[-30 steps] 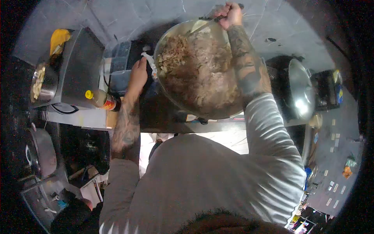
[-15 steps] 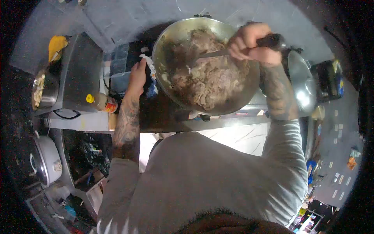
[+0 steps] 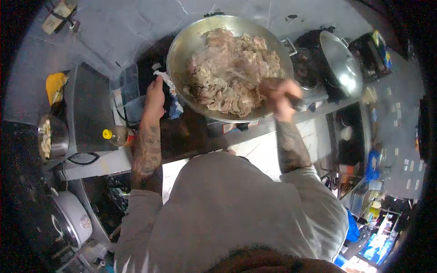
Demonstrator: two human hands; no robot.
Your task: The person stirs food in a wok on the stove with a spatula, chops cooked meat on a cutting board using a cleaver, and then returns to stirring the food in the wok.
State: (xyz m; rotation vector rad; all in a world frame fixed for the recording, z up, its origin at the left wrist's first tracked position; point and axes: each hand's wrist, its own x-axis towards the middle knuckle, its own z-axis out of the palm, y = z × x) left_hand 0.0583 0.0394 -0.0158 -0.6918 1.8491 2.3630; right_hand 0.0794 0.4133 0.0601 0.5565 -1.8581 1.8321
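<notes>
A wide metal wok (image 3: 177,68) holds a heap of greyish-brown cooked meat pieces (image 3: 227,91). My right hand (image 3: 283,96), somewhat blurred, is closed around the dark handle of a long metal spatula (image 3: 243,77). The spatula's far end is buried in the meat, so its shape is hidden. At the wok's left side my left hand (image 3: 155,98) is closed on a crumpled white and blue cloth (image 3: 175,110) against the rim. Its fingertips and any wok handle under the cloth are out of sight.
Right of the wok are a stove burner (image 3: 306,73) and a large metal lid or pan (image 3: 341,63). On the left are a yellow-capped bottle (image 3: 116,135), a dark box-shaped appliance (image 3: 88,109), a pot with pale pieces (image 3: 59,136) and a rice cooker (image 3: 75,218).
My right hand has swept down and left with the spatula, from above the wok's upper right to its lower right rim. The meat has shifted. My left hand stays at the cloth. The view has turned slightly.
</notes>
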